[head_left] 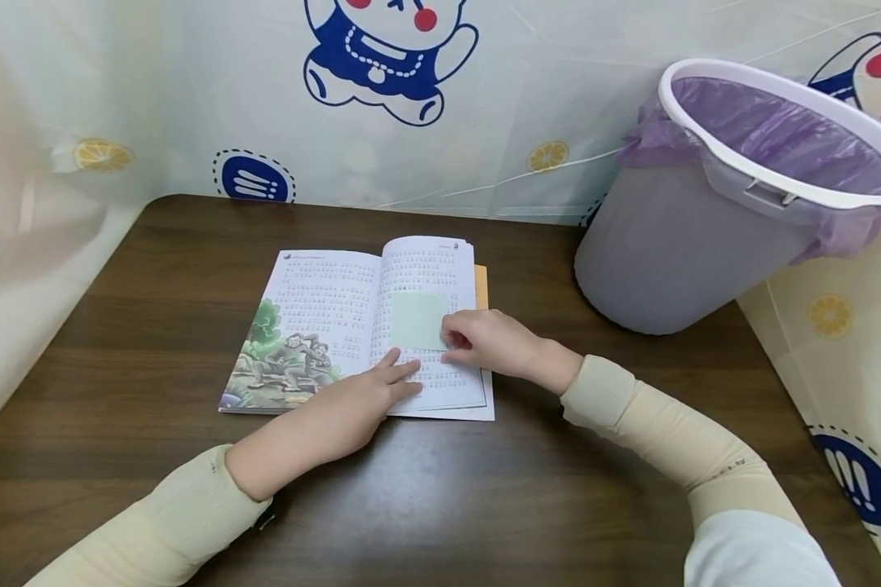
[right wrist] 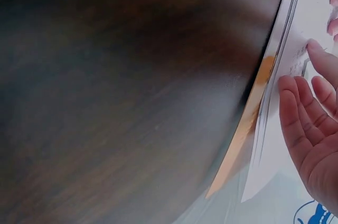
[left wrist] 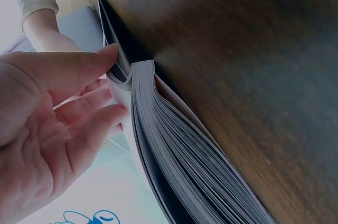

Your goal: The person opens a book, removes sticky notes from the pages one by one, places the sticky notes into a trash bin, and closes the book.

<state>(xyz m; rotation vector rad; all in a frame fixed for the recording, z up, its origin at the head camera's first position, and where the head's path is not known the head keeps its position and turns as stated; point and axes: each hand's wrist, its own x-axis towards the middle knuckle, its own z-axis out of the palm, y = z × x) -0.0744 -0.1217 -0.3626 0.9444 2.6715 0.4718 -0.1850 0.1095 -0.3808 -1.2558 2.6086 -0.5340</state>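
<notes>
An open book [head_left: 323, 293] lies on the table, text on both pages and a coloured picture at the lower left. On its right page is a pale green sticky note [head_left: 417, 319]. My right hand [head_left: 495, 338] is at the note's right edge, fingers curled, and seems to pinch that edge between thumb and fingers. With fingers spread, my left hand [head_left: 360, 408] rests on the lower part of the book near the fold. In the left wrist view the left thumb [left wrist: 100, 60] lies by the lower page edge, above the thick page block [left wrist: 174, 145].
A grey bin [head_left: 675, 236] with a white rim and purple liner stands at the back right of the brown wooden table [head_left: 448, 505]. Behind hangs a white curtain [head_left: 499, 122] with cartoon prints. An orange sheet [head_left: 481, 287] sticks out at the book's right side.
</notes>
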